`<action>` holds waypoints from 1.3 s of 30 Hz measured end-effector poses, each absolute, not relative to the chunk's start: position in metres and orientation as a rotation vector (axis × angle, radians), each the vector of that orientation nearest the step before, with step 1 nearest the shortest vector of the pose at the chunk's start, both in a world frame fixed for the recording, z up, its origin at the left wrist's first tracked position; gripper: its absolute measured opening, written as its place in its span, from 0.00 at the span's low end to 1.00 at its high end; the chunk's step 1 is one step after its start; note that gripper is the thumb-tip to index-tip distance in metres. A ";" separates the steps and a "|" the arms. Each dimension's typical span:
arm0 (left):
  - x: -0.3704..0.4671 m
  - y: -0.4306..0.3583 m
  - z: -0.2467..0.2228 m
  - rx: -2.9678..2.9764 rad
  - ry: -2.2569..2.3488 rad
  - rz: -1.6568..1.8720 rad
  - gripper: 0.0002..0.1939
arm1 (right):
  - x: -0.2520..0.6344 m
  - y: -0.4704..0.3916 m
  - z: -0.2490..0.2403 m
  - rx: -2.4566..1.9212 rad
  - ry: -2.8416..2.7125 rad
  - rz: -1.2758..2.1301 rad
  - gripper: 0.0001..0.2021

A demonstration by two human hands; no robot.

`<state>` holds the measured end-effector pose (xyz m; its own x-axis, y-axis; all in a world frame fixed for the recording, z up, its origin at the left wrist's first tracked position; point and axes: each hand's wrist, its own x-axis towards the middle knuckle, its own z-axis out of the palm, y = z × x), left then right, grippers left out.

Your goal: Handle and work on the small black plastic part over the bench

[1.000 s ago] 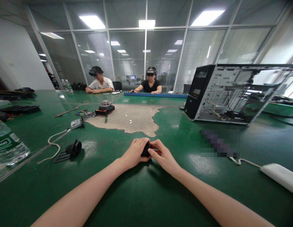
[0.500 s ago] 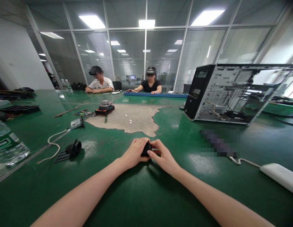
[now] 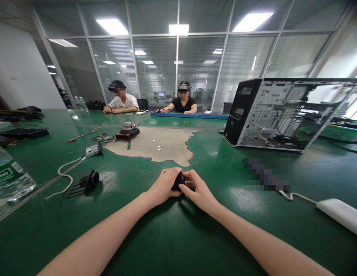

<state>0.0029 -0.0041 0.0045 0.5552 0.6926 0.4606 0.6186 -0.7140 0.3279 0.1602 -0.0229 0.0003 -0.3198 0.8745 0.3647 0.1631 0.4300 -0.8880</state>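
A small black object (image 3: pixel 177 184) with a rounded rim is held between both hands, low over the green tabletop. Its kind cannot be made out, since the fingers cover much of it. My left hand (image 3: pixel 164 184) wraps round its left side and top, closed on it. From the right, my right hand (image 3: pixel 199 188) grips its edge with thumb and fingertips. To the left of my hands lies a black plastic part (image 3: pixel 86 183) with a ring and several long prongs.
An open computer case (image 3: pixel 243 111) stands at the right, near a white power strip (image 3: pixel 341 214) with a cord. At the left are a water bottle (image 3: pixel 11 174), a metal bracket (image 3: pixel 93 149) and a heat-sink-like fan part (image 3: pixel 128 130). Two people sit across the table (image 3: pixel 178 237).
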 end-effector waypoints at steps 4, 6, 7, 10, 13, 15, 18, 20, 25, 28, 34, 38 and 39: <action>0.003 -0.004 0.004 2.652 1.128 0.892 0.27 | 0.160 -0.020 -0.004 -0.894 -1.701 1.028 0.07; 0.003 -0.004 0.004 2.658 1.131 0.889 0.26 | 0.160 -0.018 -0.006 -0.914 -1.674 1.070 0.07; 0.003 -0.004 0.004 2.660 1.132 0.887 0.26 | 0.160 -0.017 -0.006 -0.931 -1.669 1.079 0.08; 0.003 -0.003 0.004 2.658 1.135 0.889 0.27 | 0.160 -0.018 -0.005 -0.972 -1.708 1.063 0.10; 0.003 -0.004 0.005 2.650 1.128 0.881 0.27 | 0.161 -0.022 -0.002 -0.918 -1.761 0.990 0.10; 0.003 -0.005 0.006 2.646 1.124 0.884 0.26 | 0.161 -0.022 -0.001 -0.874 -1.748 0.960 0.08; 0.004 -0.005 0.006 2.650 1.125 0.903 0.25 | 0.160 -0.019 -0.004 -0.868 -1.699 1.024 0.06; 0.004 -0.005 0.005 2.656 1.125 0.900 0.25 | 0.160 -0.016 -0.005 -0.902 -1.680 1.060 0.07; 0.004 -0.003 0.003 2.647 1.120 0.889 0.27 | 0.161 -0.018 -0.002 -0.955 -1.757 1.023 0.10; 0.004 -0.003 0.003 2.646 1.115 0.884 0.27 | 0.161 -0.022 0.000 -0.886 -1.760 0.998 0.10; 0.004 -0.004 0.004 2.652 1.110 0.907 0.25 | 0.159 -0.015 -0.005 -0.929 -1.650 1.066 0.08; 0.003 -0.004 0.004 2.662 1.114 0.894 0.26 | 0.160 -0.014 -0.005 -0.999 -1.688 1.066 0.09; 0.003 -0.004 0.004 2.663 1.115 0.893 0.26 | 0.161 -0.015 -0.004 -0.982 -1.713 1.064 0.09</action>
